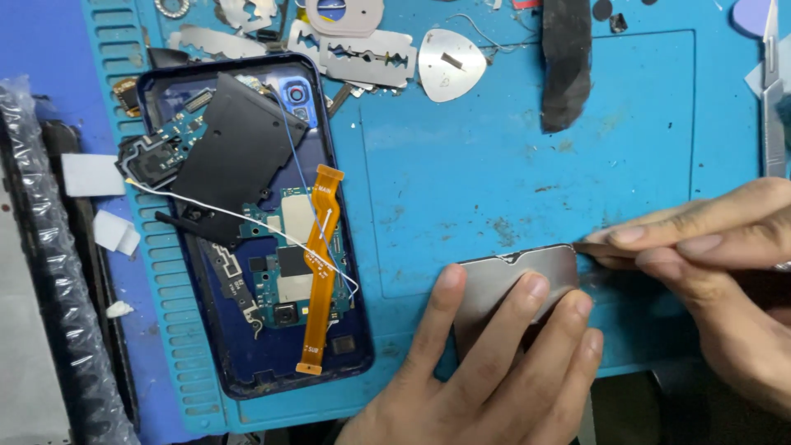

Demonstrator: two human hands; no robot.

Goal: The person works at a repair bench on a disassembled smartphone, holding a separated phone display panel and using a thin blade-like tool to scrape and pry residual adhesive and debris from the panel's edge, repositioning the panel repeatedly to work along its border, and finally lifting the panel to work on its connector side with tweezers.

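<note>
My left hand (486,363) presses flat on a grey phone screen panel (507,276) lying on the blue work mat (494,165), fingers spread over its lower part. My right hand (725,264) comes in from the right and pinches a thin tool whose tip (581,245) touches the panel's upper right corner. To the left lies an opened dark blue phone body (247,222) with a black cover plate (239,152), green circuit boards and an orange flex cable (317,264) exposed.
Metal shields and a silver opening pick (451,64) lie along the mat's top edge. A black strip (567,62) lies at top right, a scalpel-like tool (773,99) at far right. A bubble-wrapped object (58,272) and white scraps sit left of the mat.
</note>
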